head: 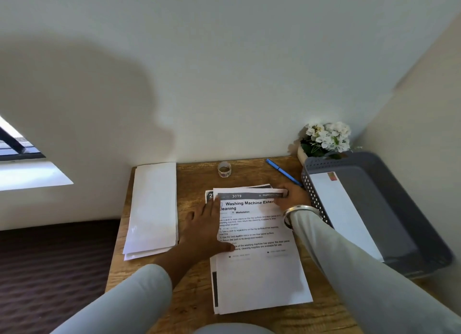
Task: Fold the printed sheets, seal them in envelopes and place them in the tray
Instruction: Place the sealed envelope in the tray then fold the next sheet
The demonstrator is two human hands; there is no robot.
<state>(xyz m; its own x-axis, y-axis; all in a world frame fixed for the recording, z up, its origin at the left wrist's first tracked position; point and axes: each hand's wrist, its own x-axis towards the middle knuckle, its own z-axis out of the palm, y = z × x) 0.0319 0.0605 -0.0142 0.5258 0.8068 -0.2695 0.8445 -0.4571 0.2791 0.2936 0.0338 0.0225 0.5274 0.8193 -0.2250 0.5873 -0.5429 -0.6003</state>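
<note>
Fingers [281,199] of the right hand [293,196] pinch the top sheet [259,271] at its far edge; left hand [204,225] presses flat, fingers straight; one envelope [341,209] already lies in the tray [411,209]; folding seems barely begun.

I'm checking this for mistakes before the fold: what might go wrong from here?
The right grip pinches the top sheet at its far corner; a sheet below may lift with it. The left grip lies flat on that top sheet; if it slides, the fold may run crooked.
</note>
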